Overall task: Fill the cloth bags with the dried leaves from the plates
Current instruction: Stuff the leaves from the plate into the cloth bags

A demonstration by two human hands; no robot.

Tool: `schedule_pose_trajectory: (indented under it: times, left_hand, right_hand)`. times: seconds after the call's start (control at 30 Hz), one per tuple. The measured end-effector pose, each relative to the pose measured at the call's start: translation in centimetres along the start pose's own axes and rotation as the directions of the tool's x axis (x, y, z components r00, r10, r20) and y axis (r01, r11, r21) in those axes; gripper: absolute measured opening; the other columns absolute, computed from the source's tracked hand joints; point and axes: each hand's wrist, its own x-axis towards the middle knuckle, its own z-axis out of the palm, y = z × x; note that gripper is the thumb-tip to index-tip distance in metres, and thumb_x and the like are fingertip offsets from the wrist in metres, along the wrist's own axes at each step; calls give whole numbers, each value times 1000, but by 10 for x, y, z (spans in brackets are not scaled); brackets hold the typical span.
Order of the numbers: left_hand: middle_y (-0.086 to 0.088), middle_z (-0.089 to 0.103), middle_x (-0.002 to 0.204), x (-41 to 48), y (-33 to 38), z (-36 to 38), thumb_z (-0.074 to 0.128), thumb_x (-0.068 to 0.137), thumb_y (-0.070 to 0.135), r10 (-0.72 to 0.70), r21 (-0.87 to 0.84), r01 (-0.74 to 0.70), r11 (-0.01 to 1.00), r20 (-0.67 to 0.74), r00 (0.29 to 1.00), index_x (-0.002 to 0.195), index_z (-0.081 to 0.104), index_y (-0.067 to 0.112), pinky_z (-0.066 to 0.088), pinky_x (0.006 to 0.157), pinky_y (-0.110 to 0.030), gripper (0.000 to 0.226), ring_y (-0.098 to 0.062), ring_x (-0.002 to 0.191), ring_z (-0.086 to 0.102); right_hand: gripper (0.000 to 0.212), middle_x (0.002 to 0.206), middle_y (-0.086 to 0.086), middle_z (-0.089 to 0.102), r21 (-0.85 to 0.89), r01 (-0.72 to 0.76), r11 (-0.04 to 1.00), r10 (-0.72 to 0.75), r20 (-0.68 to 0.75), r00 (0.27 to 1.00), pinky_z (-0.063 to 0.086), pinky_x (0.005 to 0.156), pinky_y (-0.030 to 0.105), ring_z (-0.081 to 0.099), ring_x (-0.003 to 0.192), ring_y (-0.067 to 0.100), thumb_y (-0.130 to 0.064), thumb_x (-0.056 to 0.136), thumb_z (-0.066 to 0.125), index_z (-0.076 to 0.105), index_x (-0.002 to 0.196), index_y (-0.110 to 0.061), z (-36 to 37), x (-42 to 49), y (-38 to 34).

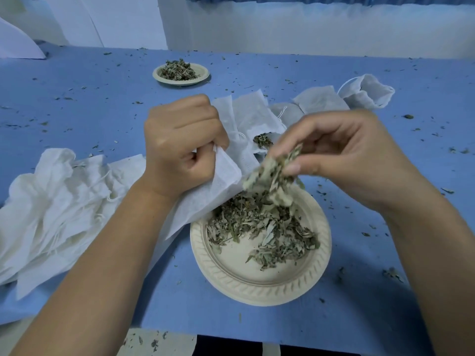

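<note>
— How many plates are on the surface point(77, 98)?
— Two. One plate point(257, 291) with loose leaves sits near the front edge. A second plate point(157, 74), heaped, sits toward the back edge.
— And the hands?
— The left hand point(180, 145) is clenched round the rim of one bag point(218, 194) over the near plate. The right hand point(341, 155) pinches a clump of leaves point(272, 176) just beside that bag's mouth.
— Other bags?
— A pile of bags point(51, 201) lies by the left edge, too crumpled to count. At least four flat bags point(318, 98) lie behind the hands.
</note>
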Motion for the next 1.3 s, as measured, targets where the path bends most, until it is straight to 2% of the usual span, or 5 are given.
schedule_pose_trajectory:
  times: [0.23,0.83,1.03,1.2,1.3]
  left_hand:
    - [-9,46,46,0,4,4,34,53,-15,14,-41,-13,999,20,1000,45,53,3,24,46,-30,28,-20,46,36]
    - [-9,47,45,0,6,7,34,55,-15,36,-51,-34,998,36,999,44,54,1,25,43,-33,28,-23,43,37]
    - [-9,43,45,1,4,4,34,49,-16,14,-51,-13,999,6,1000,45,53,2,24,44,-32,27,-22,45,35]
    - [-8,44,46,0,6,8,34,52,-15,16,-71,-16,997,8,1000,45,52,3,23,46,-31,27,-21,47,33]
    - [-8,44,47,0,3,5,33,49,-16,0,-58,0,998,-1,1000,45,52,3,24,46,-32,27,-21,47,33]
  right_hand:
    - [18,72,-4,72,175,41,984,11,-284,959,52,65,15,67,66,6,-2,67,74,67,79,-12,13,7,14]
    - [47,77,13,59,-526,135,839,-76,133,988,45,70,44,57,75,27,-30,95,39,60,76,8,31,0,26]
    - [47,79,14,70,-392,236,889,-305,-123,944,50,71,38,67,77,26,-21,96,30,70,81,-2,13,-1,18]
    - [47,60,3,50,-588,167,791,-85,164,983,35,90,29,49,59,22,-34,96,35,49,61,-6,34,0,30]
    - [48,78,9,70,-346,69,936,-77,-8,997,44,91,29,66,79,22,-36,97,38,69,75,-7,24,1,20]
